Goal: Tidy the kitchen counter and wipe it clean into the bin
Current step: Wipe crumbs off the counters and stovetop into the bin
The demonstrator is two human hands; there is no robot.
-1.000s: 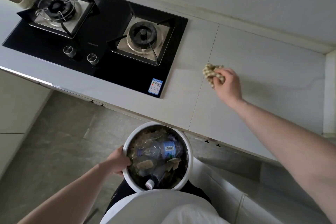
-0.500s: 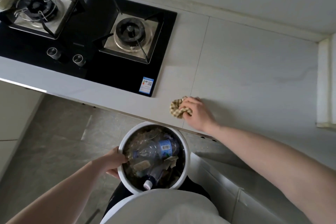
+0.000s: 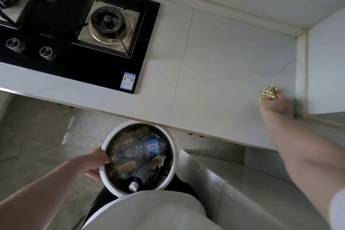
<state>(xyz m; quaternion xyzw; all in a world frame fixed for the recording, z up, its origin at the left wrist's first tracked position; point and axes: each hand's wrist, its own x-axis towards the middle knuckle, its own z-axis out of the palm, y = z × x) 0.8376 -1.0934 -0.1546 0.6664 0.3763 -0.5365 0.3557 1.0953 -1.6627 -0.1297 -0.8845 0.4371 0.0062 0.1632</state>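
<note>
My right hand [image 3: 276, 105] presses a bunched beige checked cloth [image 3: 268, 93] onto the white counter [image 3: 220, 73], far right, close to the side wall. My left hand [image 3: 95, 164] grips the left rim of a round white bin [image 3: 174, 157] held just below the counter's front edge. Inside the bin lie a clear plastic bottle with a blue label [image 3: 147, 148], a second bottle with a white cap [image 3: 133, 186] and crumpled scraps.
A black glass gas hob [image 3: 74, 65] with two burners and two knobs fills the counter's left part. A white wall corner [image 3: 300, 73] bounds the counter on the right. Grey floor tiles [image 3: 37, 136] lie below, with white cabinet fronts [image 3: 214, 179] at lower right.
My right hand swept the cloth from the counter's middle toward the front edge near the bin, then far right to the wall. The bin and left hand stayed put.
</note>
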